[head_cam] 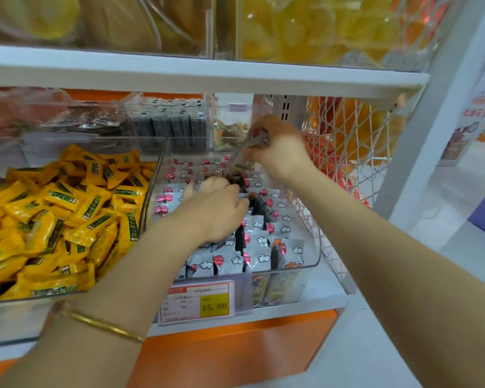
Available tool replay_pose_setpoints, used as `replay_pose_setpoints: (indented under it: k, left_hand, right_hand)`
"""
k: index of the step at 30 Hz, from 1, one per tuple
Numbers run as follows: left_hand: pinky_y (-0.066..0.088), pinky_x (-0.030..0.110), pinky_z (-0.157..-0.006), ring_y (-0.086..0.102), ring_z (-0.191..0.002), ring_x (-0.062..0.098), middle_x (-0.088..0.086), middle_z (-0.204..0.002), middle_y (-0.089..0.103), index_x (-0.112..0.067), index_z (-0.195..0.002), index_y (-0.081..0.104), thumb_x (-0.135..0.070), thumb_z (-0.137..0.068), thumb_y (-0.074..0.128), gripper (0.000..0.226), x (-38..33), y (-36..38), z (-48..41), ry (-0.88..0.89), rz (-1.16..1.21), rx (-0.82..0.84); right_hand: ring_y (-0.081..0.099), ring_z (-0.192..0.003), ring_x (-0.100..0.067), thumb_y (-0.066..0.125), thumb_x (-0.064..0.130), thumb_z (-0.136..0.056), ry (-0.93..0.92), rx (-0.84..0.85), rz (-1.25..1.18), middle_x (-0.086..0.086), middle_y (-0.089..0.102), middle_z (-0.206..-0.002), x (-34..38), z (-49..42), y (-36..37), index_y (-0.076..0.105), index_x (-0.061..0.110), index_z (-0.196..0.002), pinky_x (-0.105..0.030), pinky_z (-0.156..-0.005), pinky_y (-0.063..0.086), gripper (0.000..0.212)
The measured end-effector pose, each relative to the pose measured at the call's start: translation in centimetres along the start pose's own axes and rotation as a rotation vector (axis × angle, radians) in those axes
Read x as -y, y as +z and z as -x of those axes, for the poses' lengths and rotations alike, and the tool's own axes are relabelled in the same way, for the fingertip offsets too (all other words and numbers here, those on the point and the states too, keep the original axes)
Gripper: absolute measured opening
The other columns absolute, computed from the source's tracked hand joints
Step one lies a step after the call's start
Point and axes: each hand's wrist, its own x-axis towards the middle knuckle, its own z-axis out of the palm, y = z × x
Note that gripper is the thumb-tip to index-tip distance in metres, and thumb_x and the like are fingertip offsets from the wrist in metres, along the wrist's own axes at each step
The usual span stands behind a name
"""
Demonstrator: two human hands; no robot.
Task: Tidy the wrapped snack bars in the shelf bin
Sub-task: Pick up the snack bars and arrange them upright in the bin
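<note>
Standing on edge in tight rows, the white wrapped snack bars (259, 242) with red and cloud prints fill most of the clear shelf bin (291, 268) at the centre of the view. That packing shows each face and uses the room well. Toward 12 o'clock the rows turn ragged, with a few dark bars lying askew, and both hands are at work there.

The left hand (216, 211) rests palm down on the middle rows with its fingers tucked among the packs. I would say it is holding the line upright so a gap stays open. Whether it pinches a bar I cannot tell.

The right hand (277, 152) hovers over the bin's back end at 1 o'clock, fingers curled around a lifted bar (247, 154). It is blurred, so I cannot tell whether it holds one or several. It looks ready to be slotted back straight.

A gold bangle (104, 326) sits on the left forearm. At 9 o'clock a neighbouring bin holds a loose heap of yellow packets (67, 208). At 6 o'clock a price tag (199, 302) hangs on the shelf edge. A white wire basket (347, 152) stands at 3 o'clock.
</note>
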Motion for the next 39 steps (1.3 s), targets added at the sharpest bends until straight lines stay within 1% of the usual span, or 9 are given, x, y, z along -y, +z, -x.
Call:
replay_pose_setpoints:
  k: [6,11,14,20,24,28,32,35,39]
  left_hand:
    - [0.014,0.051,-0.111,0.032,-0.125,0.022,0.004,-0.123,0.045,-0.015,-0.11,0.05,-0.037,-0.098,0.023,0.037,0.1,0.1,0.6,0.036,0.019,-0.047]
    - [0.007,0.051,-0.112,0.026,-0.131,0.021,0.004,-0.131,0.041,-0.013,-0.119,0.047,-0.041,-0.097,0.025,0.042,0.9,-0.4,0.7,-0.026,-0.03,-0.081]
    - [0.004,0.051,-0.113,0.02,-0.135,0.021,0.005,-0.141,0.034,-0.012,-0.13,0.041,-0.042,-0.097,0.024,0.047,1.3,-0.4,0.9,-0.06,-0.035,-0.041]
    - [0.001,0.051,-0.113,0.009,-0.141,0.019,0.004,-0.151,0.023,-0.011,-0.139,0.033,-0.044,-0.097,0.023,0.054,1.4,-0.3,1.1,-0.063,-0.01,-0.016]
    - [0.002,0.051,-0.113,0.014,-0.138,0.02,0.005,-0.145,0.029,-0.01,-0.133,0.038,-0.043,-0.097,0.023,0.051,1.4,-0.4,1.2,-0.06,-0.008,-0.013]
    - [0.004,0.051,-0.113,0.016,-0.137,0.021,0.006,-0.14,0.033,-0.009,-0.131,0.04,-0.042,-0.098,0.024,0.049,1.3,-0.4,1.3,-0.065,0.001,-0.021]
    - [0.007,0.05,-0.113,0.018,-0.135,0.022,0.006,-0.138,0.034,-0.009,-0.13,0.04,-0.039,-0.098,0.026,0.046,1.2,-0.5,1.4,-0.063,0.016,-0.046]
    - [0.018,0.045,-0.111,0.028,-0.128,0.024,0.007,-0.132,0.039,-0.008,-0.127,0.043,-0.032,-0.098,0.031,0.04,1.0,-0.7,1.8,-0.046,0.049,-0.147]
    - [0.029,0.036,-0.101,0.033,-0.121,0.025,0.011,-0.129,0.042,-0.002,-0.125,0.047,-0.018,-0.098,0.035,0.034,0.5,-1.2,2.5,-0.055,0.217,-0.326]
  right_hand:
    - [0.055,-0.102,-0.025,0.063,0.017,-0.087,-0.108,0.256,0.396,-0.009,0.056,-0.118,0.4,-2.3,2.6,0.057,0.01,-0.117,-0.029,-0.082,0.045,0.032]
    - [0.058,-0.1,-0.025,0.056,0.027,-0.092,-0.13,0.447,0.52,-0.006,0.063,-0.111,0.2,-2.8,3.6,0.064,0.014,-0.111,-0.029,-0.079,0.046,0.024]
    - [0.059,-0.098,-0.023,0.048,0.014,-0.093,-0.113,0.537,0.528,-0.003,0.062,-0.114,-0.4,-2.9,4.1,0.06,0.017,-0.115,-0.03,-0.079,0.047,0.025]
    - [0.058,-0.094,-0.019,0.053,0.0,-0.088,0.005,0.267,0.204,-0.004,0.061,-0.109,-1.3,-4.9,3.5,0.055,0.016,-0.1,-0.025,-0.072,0.046,0.02]
    - [0.051,-0.118,-0.026,0.055,0.015,-0.092,-0.105,0.306,0.438,-0.005,0.061,-0.121,-1.2,-5.6,4.8,0.066,0.018,-0.109,-0.037,-0.099,0.045,0.021]
    - [0.041,-0.124,-0.027,0.058,0.026,-0.091,-0.187,0.294,0.674,-0.005,0.059,-0.119,-1.2,-5.1,6.0,0.067,0.017,-0.104,-0.04,-0.097,0.042,0.019]
    - [0.058,-0.102,-0.022,0.059,0.019,-0.09,-0.05,0.267,0.38,-0.005,0.066,-0.104,-0.6,-5.2,4.6,0.068,0.011,-0.091,-0.035,-0.093,0.048,0.012]
    - [0.061,-0.084,-0.018,0.053,0.012,-0.094,0.044,0.063,0.171,-0.005,0.065,-0.096,0.0,-4.6,3.0,0.063,0.009,-0.083,-0.029,-0.077,0.05,0.015]
    - [0.06,-0.086,-0.024,0.049,0.01,-0.095,0.102,-0.248,-0.06,-0.009,0.062,-0.094,0.4,-2.0,1.1,0.056,0.007,-0.09,-0.041,-0.078,0.051,0.009]
